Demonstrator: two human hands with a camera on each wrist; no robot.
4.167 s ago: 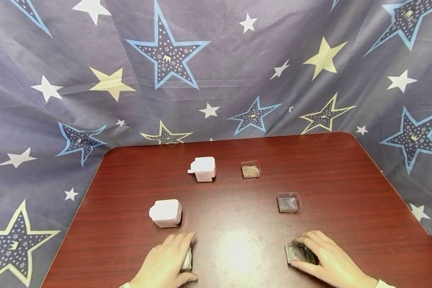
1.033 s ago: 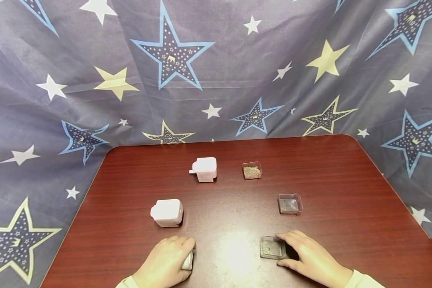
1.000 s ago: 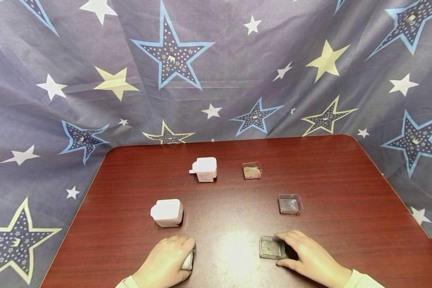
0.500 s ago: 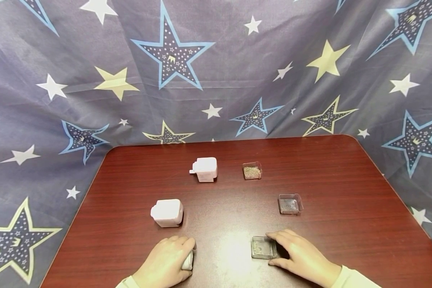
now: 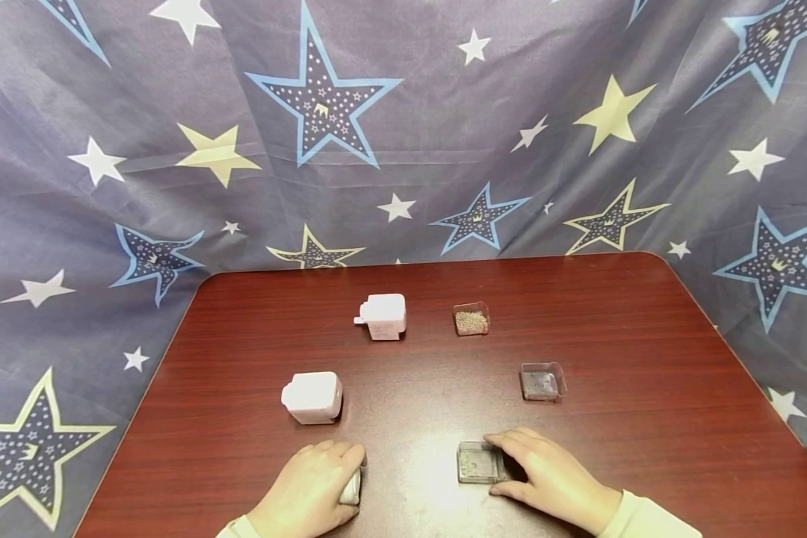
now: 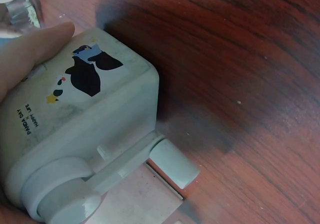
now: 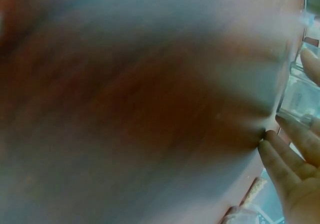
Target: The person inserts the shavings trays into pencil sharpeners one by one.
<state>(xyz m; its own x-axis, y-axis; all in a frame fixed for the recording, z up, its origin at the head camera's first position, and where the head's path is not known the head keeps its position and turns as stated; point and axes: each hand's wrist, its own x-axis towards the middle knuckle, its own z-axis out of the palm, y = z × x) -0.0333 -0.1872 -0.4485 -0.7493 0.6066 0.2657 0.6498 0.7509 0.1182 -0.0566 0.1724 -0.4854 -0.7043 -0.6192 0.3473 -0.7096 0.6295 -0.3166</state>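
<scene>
My left hand [image 5: 312,486] grips a white hand-crank pencil sharpener [image 6: 75,103] standing on the table; in the head view the hand hides most of it. The left wrist view shows its panda print and its crank [image 6: 127,166]. With thumb and fingers on its two sides, my right hand [image 5: 545,478] holds a clear shavings drawer [image 5: 479,463] on the table, to the right of the sharpener and apart from it. In the right wrist view the drawer [image 7: 300,96] appears only at the right edge.
Two more white sharpeners, a near one [image 5: 312,397] and a far one [image 5: 384,316], stand on the left. A clear drawer of shavings [image 5: 471,320] and another clear drawer [image 5: 541,382] lie on the right. The red-brown table [image 5: 645,359] meets a star-patterned curtain [image 5: 390,134] behind.
My right hand has slid the clear drawer leftward across the table, nearer the held sharpener. The left hand keeps its grip and has hardly moved.
</scene>
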